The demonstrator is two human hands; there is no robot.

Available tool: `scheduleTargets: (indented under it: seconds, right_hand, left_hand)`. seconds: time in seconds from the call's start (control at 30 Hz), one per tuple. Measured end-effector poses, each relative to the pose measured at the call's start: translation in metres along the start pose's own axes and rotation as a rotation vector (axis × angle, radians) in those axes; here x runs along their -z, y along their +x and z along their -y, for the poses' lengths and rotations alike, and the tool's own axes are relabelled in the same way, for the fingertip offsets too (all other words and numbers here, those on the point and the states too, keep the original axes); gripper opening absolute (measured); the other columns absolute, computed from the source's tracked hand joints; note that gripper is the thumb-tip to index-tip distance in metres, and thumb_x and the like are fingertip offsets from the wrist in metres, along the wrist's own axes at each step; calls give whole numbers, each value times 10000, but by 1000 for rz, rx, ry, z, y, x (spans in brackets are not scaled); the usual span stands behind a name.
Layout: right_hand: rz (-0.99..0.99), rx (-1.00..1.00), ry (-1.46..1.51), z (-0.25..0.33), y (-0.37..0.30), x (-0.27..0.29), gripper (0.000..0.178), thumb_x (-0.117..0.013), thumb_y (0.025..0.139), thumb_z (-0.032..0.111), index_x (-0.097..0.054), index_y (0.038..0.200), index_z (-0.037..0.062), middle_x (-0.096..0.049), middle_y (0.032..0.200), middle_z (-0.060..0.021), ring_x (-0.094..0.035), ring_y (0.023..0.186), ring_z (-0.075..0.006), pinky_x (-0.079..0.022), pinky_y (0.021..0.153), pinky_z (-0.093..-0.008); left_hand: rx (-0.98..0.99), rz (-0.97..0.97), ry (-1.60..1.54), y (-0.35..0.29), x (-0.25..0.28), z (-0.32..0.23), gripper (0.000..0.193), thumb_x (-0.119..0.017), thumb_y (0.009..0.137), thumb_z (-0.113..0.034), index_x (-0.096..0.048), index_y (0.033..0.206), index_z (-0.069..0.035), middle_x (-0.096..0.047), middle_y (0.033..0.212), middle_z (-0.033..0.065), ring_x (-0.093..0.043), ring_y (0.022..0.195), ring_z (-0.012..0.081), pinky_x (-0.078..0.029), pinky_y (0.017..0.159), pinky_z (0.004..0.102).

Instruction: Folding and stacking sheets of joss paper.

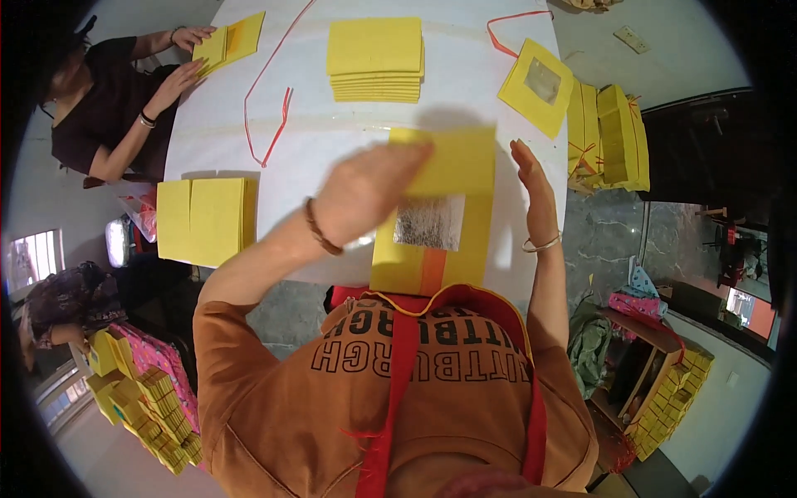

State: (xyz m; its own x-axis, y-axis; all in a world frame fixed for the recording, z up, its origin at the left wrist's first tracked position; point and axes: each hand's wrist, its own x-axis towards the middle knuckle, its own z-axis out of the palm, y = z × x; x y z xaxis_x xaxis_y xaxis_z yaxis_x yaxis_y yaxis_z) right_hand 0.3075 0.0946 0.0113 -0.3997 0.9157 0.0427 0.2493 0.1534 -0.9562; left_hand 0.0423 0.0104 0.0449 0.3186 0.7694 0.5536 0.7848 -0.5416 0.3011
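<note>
Directly in front of me, a yellow sheet of joss paper (471, 236) lies at the table's near edge, with a silver foil square (429, 222) and an orange strip below it. Its far part is a folded yellow flap (461, 162), blurred by motion. My left hand (374, 183) is also smeared, its curled fingers on the flap's left side; the fingertips are partly hidden. To the right of the paper, my right hand (538, 187) is held on edge, fingers stretched out and holding nothing.
Stacks of folded yellow paper stand at the far middle (374, 48) and left (203, 220) of the white table (324, 124). Red string (246, 112) lies at left. One foil-windowed sheet (516, 87) sits far right. A co-worker's hands (178, 79) hold yellow paper far left.
</note>
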Motion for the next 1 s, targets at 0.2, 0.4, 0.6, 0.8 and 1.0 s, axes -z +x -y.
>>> scheduleTargets:
  seconds: [0.2,0.4,0.6,0.8,1.0]
  right_hand:
    - [59,-213,97,-22,70,2,503,-366,946,410,-456,1303,67,-542,1243,-71,-484,1158,-161,-353,937,-322]
    - [303,-402,9,-29,170,-37,625,-401,892,544,-418,1326,94,-508,1280,-65,-498,1140,-181,-393,913,-343]
    - [319,-561,-129,-35,225,-110,791,-429,815,626,-371,1316,16,-504,1260,-142,-496,1136,-256,-405,904,-405]
    - [301,-514,-427,-70,241,-127,750,-460,812,562,-390,1273,-26,-566,1133,-210,-606,936,-315,-507,750,-401]
    - [294,-520,-136,-74,237,-132,661,-474,845,503,-401,1244,-19,-571,1094,-181,-627,860,-277,-546,592,-371]
  left_hand:
    - [35,-95,396,42,4,134,579,-633,693,-63,-486,1251,-104,-602,1089,105,-577,955,273,-459,774,363]
    - [165,144,524,31,-91,209,589,-626,714,-81,-453,1271,-163,-543,1180,52,-520,1060,204,-408,810,377]
    - [141,280,544,18,-114,211,565,-581,767,-185,-407,1303,-148,-499,1211,103,-468,1104,287,-363,897,436]
    - [1031,191,57,29,-87,221,850,-617,732,-462,-260,1372,-31,-418,1316,208,-412,1199,361,-356,948,487]
    - [1339,2,-371,11,-112,242,910,-674,691,-532,-381,1227,142,-542,1149,261,-559,1049,317,-443,879,384]
